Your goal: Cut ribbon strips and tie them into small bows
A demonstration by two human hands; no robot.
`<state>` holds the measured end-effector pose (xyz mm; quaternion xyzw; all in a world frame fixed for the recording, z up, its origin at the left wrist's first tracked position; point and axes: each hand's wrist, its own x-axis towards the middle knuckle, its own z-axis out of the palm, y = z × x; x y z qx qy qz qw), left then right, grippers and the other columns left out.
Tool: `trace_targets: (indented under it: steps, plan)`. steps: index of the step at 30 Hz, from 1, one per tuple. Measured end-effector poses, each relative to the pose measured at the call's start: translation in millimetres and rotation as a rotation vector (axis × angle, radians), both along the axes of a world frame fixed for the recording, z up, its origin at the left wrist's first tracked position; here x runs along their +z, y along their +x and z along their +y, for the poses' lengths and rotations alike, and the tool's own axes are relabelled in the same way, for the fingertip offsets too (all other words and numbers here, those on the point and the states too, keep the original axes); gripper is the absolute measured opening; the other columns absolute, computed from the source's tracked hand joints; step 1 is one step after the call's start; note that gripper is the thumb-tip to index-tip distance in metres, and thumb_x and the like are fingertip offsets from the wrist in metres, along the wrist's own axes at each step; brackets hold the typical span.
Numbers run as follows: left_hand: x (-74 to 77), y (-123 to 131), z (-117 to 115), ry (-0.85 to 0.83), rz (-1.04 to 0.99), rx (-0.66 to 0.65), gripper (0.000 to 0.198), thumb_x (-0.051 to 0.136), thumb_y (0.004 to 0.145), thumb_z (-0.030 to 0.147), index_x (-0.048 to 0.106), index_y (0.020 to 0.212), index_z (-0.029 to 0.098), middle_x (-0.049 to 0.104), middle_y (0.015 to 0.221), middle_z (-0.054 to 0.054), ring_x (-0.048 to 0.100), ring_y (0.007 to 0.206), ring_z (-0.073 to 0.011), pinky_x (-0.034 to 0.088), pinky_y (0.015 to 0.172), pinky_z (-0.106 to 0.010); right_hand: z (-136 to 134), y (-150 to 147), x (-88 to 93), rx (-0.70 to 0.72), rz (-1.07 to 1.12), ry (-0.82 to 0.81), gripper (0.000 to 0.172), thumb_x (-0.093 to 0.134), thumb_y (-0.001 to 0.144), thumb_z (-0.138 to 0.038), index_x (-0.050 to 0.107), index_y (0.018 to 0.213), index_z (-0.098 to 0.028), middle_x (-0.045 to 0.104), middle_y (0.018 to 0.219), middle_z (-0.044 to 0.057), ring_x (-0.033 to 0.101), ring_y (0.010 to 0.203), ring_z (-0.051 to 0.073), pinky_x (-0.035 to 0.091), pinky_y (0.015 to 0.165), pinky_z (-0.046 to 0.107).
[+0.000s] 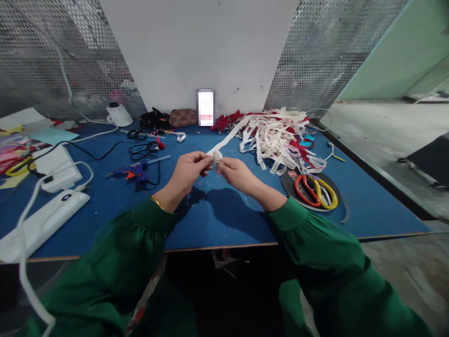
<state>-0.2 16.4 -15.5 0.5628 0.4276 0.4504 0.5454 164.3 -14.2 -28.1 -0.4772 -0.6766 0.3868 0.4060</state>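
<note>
Over the middle of the blue table, my left hand (189, 174) and my right hand (238, 175) meet at the fingertips. Both pinch a white ribbon (229, 135), which is bunched into a small folded bit (217, 155) between them. From my fingers the ribbon runs up and to the right, toward a tangled pile of white and red ribbon strips (277, 135). How the folds lie is too small to make out. Left of my hands lies a blue glue gun (136, 171) with an orange trigger.
Scissors with red and yellow handles (317, 192) rest on a dark round disc (287, 183) at right. At left are white power strips (45, 224) with cables. A lit phone (206, 107) and a checked pouch (183, 117) stand at the back, before a perforated metal screen (315, 56).
</note>
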Motion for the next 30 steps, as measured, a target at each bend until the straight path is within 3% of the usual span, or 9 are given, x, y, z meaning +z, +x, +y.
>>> trace_targets:
  steps: [7,13,17,21,30]
  plan:
    - [-3.6,-4,8,0.007,-0.012,-0.019,0.032,0.083,0.064,0.042,0.066,0.071,0.015,0.059,0.059,0.001,0.051,0.052,-0.0085,0.041,0.049,-0.022,-11,-8,5.1,-0.018,-0.169,0.151,0.024,0.040,0.092,-0.029,0.047,0.071,-0.021,0.050,0.064,-0.001,0.044,0.061,0.014,0.030,0.062,0.028]
    - [2.5,-6,5,-0.162,-0.043,-0.136,0.053,0.072,0.070,0.068,0.071,0.081,0.015,0.068,0.072,-0.007,0.057,0.054,-0.0120,0.041,0.049,-0.025,1,3,4.4,-0.073,-0.125,0.134,0.027,0.040,0.094,-0.033,0.049,0.071,-0.021,0.051,0.065,-0.001,0.046,0.063,0.015,0.031,0.063,0.028]
    - [2.2,-2,0,-0.037,0.063,-0.127,0.041,0.081,0.066,0.055,0.071,0.069,0.015,0.061,0.059,-0.002,0.047,0.050,-0.0088,0.034,0.048,-0.023,1,2,0.6,-0.028,-0.170,0.137,0.028,0.041,0.094,-0.034,0.050,0.071,-0.021,0.054,0.067,0.000,0.048,0.065,0.015,0.033,0.064,0.028]
    - [-4.4,6,-6,0.049,-0.001,0.032,0.032,0.081,0.065,0.044,0.068,0.064,0.016,0.055,0.053,0.001,0.043,0.049,-0.0076,0.030,0.047,-0.023,-6,-9,-5.1,-0.054,-0.209,0.134,0.030,0.040,0.096,-0.034,0.049,0.070,-0.021,0.054,0.066,0.001,0.047,0.064,0.016,0.032,0.064,0.028]
    - [-20.9,17,-4,-0.161,-0.160,0.082,0.027,0.081,0.065,0.037,0.064,0.062,0.016,0.045,0.047,0.006,0.037,0.041,-0.0062,0.030,0.043,-0.023,-15,-33,-24.3,-0.124,-0.075,0.089,0.032,0.037,0.096,-0.033,0.045,0.068,-0.022,0.050,0.061,-0.001,0.044,0.060,0.015,0.031,0.061,0.028]
